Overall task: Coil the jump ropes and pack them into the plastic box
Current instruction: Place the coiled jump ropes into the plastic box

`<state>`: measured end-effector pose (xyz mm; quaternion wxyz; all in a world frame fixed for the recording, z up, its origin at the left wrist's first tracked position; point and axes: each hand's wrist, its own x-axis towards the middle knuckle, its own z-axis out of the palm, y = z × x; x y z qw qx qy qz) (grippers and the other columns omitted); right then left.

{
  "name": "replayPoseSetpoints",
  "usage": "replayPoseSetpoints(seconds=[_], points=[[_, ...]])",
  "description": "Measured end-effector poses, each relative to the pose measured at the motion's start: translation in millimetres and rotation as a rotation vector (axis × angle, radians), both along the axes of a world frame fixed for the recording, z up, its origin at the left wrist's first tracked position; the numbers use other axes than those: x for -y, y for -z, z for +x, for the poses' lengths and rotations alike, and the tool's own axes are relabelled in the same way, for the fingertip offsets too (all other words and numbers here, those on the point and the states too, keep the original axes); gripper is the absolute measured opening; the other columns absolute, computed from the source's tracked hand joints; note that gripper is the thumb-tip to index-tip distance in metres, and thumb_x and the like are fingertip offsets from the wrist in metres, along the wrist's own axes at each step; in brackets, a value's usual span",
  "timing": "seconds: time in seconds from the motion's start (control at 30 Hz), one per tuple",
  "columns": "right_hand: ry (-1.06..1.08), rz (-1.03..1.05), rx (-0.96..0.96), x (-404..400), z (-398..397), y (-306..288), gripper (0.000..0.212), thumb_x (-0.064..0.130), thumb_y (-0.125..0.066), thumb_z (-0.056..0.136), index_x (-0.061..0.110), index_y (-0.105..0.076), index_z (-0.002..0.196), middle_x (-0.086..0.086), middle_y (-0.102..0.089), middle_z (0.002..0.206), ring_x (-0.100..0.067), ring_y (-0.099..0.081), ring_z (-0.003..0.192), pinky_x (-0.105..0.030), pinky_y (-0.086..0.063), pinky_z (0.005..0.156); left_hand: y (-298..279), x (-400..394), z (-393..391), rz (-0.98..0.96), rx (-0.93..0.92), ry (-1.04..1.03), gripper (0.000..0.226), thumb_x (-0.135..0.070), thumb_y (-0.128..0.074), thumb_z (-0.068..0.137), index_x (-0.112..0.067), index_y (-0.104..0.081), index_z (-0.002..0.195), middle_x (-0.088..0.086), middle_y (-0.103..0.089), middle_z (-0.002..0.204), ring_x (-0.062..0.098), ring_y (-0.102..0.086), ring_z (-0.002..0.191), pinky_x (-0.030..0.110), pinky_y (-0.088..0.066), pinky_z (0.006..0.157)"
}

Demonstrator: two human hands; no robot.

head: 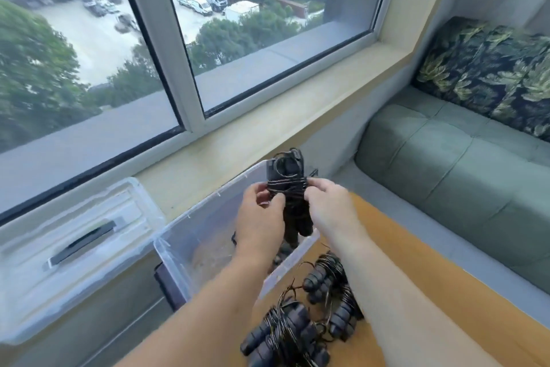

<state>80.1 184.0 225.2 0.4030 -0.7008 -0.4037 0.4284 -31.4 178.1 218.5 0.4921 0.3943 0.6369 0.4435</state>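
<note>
Clear lid (74, 250) lay on the sill, clear plastic box (190, 235) beside it, left hand (262, 218) and right hand (327, 206) pinched a wound jump rope (290, 188) above the box, coiled jump ropes (303, 316) rested on the wooden table (431, 286), green couch (452, 164) stood rightward

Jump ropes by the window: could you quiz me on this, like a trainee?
1. True or false: the lid sits on the plastic box.
2. What do the left hand and right hand hold? A) coiled rope B) cushion C) lid
3. Where do the other wrapped ropes lie?

Key: 1 false; 2 A; 3 on the wooden table, beside the box.
</note>
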Motion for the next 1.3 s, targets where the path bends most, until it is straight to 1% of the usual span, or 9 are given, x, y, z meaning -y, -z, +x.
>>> replayPoseSetpoints(seconds=[0.17,0.3,0.4,0.5,0.63,0.83,1.0,1.1,1.3], points=[[-0.512,-0.289,0.35,-48.4,-67.7,50.5,0.031,0.006,-0.046,0.089,0.007,-0.07,0.108,-0.014,-0.068,0.117,-0.033,-0.061,0.111,-0.036,-0.047,0.09,63.0,-17.1,-63.8,-0.402,0.072,-0.164,0.016,-0.012,-0.053,0.092,-0.014,-0.057,0.108,0.005,-0.062,0.094,0.023,-0.055,0.085,0.042,-0.052,0.091],[-0.823,-0.433,0.583,-59.0,-101.8,92.0,0.035,0.0,-0.038,0.095,-0.005,-0.061,0.12,-0.023,-0.062,0.126,-0.037,-0.058,0.116,-0.035,-0.046,0.085,98.2,-19.6,-83.7,-0.619,0.162,-0.278,0.014,0.004,-0.041,0.092,-0.002,-0.052,0.087,0.012,-0.044,0.068,0.024,-0.039,0.06,0.035,-0.044,0.067],[-0.704,-0.557,0.53,-55.4,-115.8,124.3,0.035,0.009,-0.043,0.097,-0.002,-0.058,0.127,-0.02,-0.059,0.13,-0.033,-0.057,0.122,-0.027,-0.044,0.078,121.5,-21.5,-88.4,-0.719,0.213,-0.337,0.022,0.008,-0.033,0.094,-0.005,-0.048,0.085,0.009,-0.04,0.062,0.023,-0.034,0.053,0.03,-0.035,0.057],[-0.784,-0.575,0.611,-53.3,-118.3,144.8,0.036,0.011,-0.042,0.099,-0.001,-0.058,0.128,-0.019,-0.058,0.134,-0.031,-0.055,0.123,-0.03,-0.045,0.094,150.8,-29.8,-90.5,-0.77,0.254,-0.396,0.022,0.007,-0.034,0.094,-0.004,-0.048,0.081,0.01,-0.041,0.064,0.022,-0.035,0.055,0.028,-0.03,0.054],[-0.834,-0.541,0.699,-53.3,-122.3,164.5,0.039,0.019,-0.044,0.1,0.003,-0.056,0.134,-0.013,-0.054,0.14,-0.029,-0.051,0.129,-0.032,-0.043,0.105,191.1,-37.0,-91.7,-0.809,0.189,-0.397,0.022,0.005,-0.032,0.091,-0.002,-0.053,0.094,0.014,-0.046,0.081,0.026,-0.04,0.078,0.036,-0.034,0.07],[-0.844,-0.571,0.722,-51.6,-129.5,195.2,0.028,0.012,-0.053,0.089,0.004,-0.066,0.112,-0.014,-0.064,0.122,-0.03,-0.06,0.115,-0.03,-0.05,0.09,189.2,-37.7,-94.5,-0.843,0.235,-0.388,0.023,0.01,-0.033,0.094,0.002,-0.05,0.08,0.016,-0.05,0.072,0.027,-0.049,0.069,0.037,-0.043,0.067],[-0.803,-0.587,0.725,-55.6,-126.6,204.5,0.019,0.017,-0.062,0.083,0.007,-0.069,0.097,-0.012,-0.068,0.105,-0.028,-0.065,0.1,-0.028,-0.048,0.075,182.4,-39.0,-92.3,-0.82,0.278,-0.372,0.02,0.001,-0.036,0.096,0.002,-0.055,0.092,0.018,-0.057,0.075,0.03,-0.054,0.074,0.042,-0.049,0.076],[-0.808,-0.508,0.697,-65.5,-117.0,187.7,0.032,0.023,-0.061,0.087,0.002,-0.069,0.11,-0.014,-0.068,0.116,-0.03,-0.063,0.109,-0.027,-0.048,0.081,171.2,-42.1,-92.9,-0.792,0.315,-0.353,0.022,-0.005,-0.043,0.093,0.003,-0.06,0.105,0.021,-0.063,0.089,0.031,-0.06,0.076,0.047,-0.054,0.078],[-0.508,-0.303,0.277,-52.3,-60.2,106.4,0.019,0.018,-0.058,0.09,0.01,-0.074,0.095,-0.011,-0.075,0.092,-0.023,-0.07,0.086,-0.038,-0.058,0.084,137.2,-34.7,-71.7,-0.626,-0.204,-0.231,0.04,-0.007,-0.046,0.096,-0.005,-0.052,0.136,0.014,-0.054,0.14,0.032,-0.055,0.121,0.033,-0.045,0.094]])
